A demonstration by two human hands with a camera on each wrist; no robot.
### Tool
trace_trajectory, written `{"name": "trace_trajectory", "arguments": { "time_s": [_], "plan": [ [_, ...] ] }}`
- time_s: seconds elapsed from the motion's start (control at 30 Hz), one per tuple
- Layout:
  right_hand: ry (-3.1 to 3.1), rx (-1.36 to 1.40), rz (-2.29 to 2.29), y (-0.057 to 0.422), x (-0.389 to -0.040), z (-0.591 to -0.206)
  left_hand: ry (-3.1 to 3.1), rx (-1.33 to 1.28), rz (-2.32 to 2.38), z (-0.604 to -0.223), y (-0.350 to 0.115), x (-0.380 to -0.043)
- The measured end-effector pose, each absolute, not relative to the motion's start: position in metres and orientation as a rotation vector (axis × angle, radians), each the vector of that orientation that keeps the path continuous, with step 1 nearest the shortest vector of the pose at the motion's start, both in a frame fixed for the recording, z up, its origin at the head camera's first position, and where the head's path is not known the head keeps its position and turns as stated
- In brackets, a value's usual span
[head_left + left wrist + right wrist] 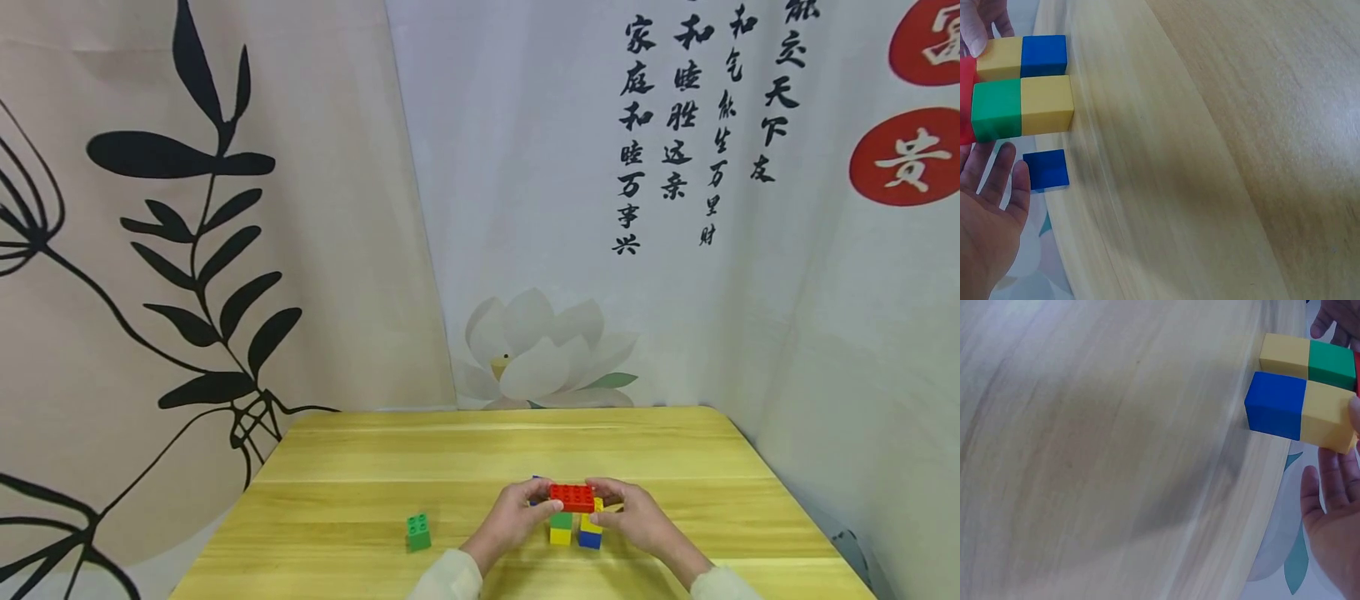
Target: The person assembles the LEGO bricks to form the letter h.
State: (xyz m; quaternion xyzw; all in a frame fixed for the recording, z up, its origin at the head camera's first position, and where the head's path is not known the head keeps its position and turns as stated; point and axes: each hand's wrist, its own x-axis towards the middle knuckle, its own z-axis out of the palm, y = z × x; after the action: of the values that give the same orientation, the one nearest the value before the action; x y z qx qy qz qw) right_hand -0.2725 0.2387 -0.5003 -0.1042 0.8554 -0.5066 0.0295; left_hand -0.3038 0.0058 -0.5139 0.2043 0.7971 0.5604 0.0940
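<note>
A red eight-stud toy brick (572, 497) lies across the tops of two short stacks in the head view. Its left end is pinched by my left hand (517, 510), thumb in front and fingers behind. The left stack has a green brick (561, 520) over a yellow one (560, 537). In the right stack, a yellow brick (1327, 415) stands on a blue brick (1275, 405). My right hand (633, 515) pinches that upper yellow brick beside the red one's right end. Fingers partly hide the red brick's ends.
A separate green brick (418, 532) stands on the wooden table (337, 500), left of my hands. Another blue brick (1046, 170) is behind my left hand, mostly hidden in the head view. Printed curtains (337, 208) hang behind the table.
</note>
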Motion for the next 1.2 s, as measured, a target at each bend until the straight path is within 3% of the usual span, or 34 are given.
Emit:
{"name": "trace_trajectory", "arguments": {
  "time_s": [0.87,1.2],
  "plan": [
    [2.694,-0.462,-1.43,0.239,-0.279,-0.494,2.372,0.601,1.641,-0.509,0.004,-0.305],
    [2.746,-0.389,-1.315,0.246,-0.276,-0.505,2.384,0.63,1.605,-0.511,0.004,-0.305]
  ]
}}
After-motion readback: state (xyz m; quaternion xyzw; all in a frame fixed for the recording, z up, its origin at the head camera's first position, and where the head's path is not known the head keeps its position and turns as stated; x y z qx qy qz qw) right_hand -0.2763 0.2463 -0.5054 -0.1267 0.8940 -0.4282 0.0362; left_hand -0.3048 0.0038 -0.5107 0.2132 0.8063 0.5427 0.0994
